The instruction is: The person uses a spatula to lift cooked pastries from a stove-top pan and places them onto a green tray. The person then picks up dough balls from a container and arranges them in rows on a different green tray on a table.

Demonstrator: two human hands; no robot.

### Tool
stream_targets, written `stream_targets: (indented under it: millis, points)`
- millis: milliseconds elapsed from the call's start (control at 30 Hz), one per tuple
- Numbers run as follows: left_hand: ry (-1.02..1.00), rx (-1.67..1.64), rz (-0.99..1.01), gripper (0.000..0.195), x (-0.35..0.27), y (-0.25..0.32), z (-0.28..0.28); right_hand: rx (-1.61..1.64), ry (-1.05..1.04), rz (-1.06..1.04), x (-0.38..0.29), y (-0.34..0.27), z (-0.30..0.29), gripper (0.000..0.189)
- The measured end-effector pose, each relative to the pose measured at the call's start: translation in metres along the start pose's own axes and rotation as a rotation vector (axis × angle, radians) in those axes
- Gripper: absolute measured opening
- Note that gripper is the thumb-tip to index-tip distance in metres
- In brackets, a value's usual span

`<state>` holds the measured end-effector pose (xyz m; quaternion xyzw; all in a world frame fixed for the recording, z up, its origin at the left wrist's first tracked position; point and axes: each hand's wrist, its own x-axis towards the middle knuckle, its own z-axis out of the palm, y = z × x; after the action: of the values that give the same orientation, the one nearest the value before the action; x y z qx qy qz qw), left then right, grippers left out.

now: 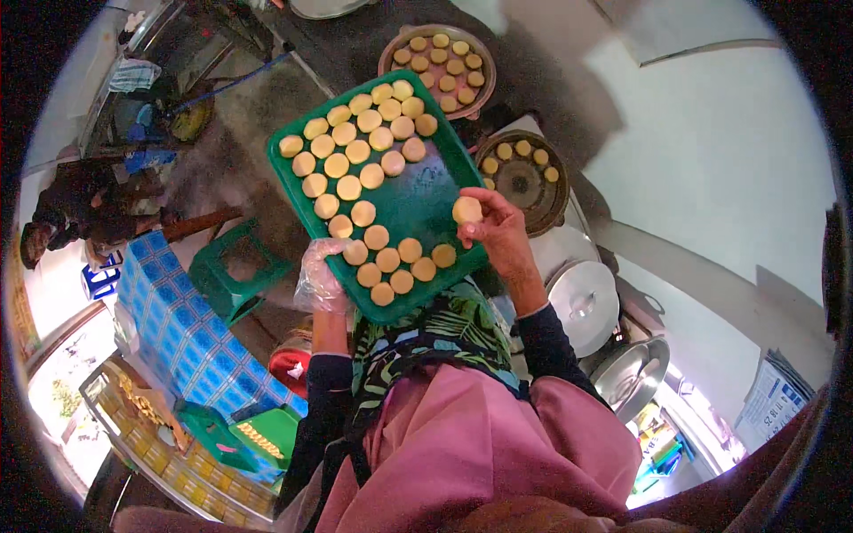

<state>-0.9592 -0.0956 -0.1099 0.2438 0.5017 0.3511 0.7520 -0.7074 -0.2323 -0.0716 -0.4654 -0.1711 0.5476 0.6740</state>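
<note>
My left hand (324, 274), in a clear plastic glove, grips the near left edge of a green plastic tray (420, 200). Rows of round, pale yellow dough pieces (358, 152) lie along the tray's far, left and near sides, and its green bottom shows at the middle right. Bare-skinned, my right hand (496, 230) pinches one round dough piece (467, 210) between thumb and fingers above the tray's right edge. Just beyond that hand is a round dark pan (520, 223) with several dough pieces along its far rim. Part of this pan is hidden behind the tray and hand.
Another round pan (382, 63) holding many dough pieces stands at the back. Metal lids and pots (583, 310) are on the right. On the left are a green plastic stool (230, 266), a table with blue checked cloth (180, 293), and a person (80, 200) farther off.
</note>
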Motion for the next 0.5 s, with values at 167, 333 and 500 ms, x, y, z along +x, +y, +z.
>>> stream_targets:
  millis: [167, 333, 500]
  points:
    - [0.064, -0.013, 0.025, 0.012, -0.008, 0.007, 0.017, -0.006, 0.071, -0.025, 0.006, -0.005, 0.006, 0.048]
    - [0.065, 0.024, 0.077, 0.01, -0.017, 0.014, 0.032, -0.087, 0.093, 0.068, 0.01, 0.002, -0.008, 0.049]
    - [0.058, 0.003, 0.08, 0.01, 0.001, 0.001, 0.011, 0.026, 0.072, 0.019, 0.011, -0.006, 0.001, 0.049]
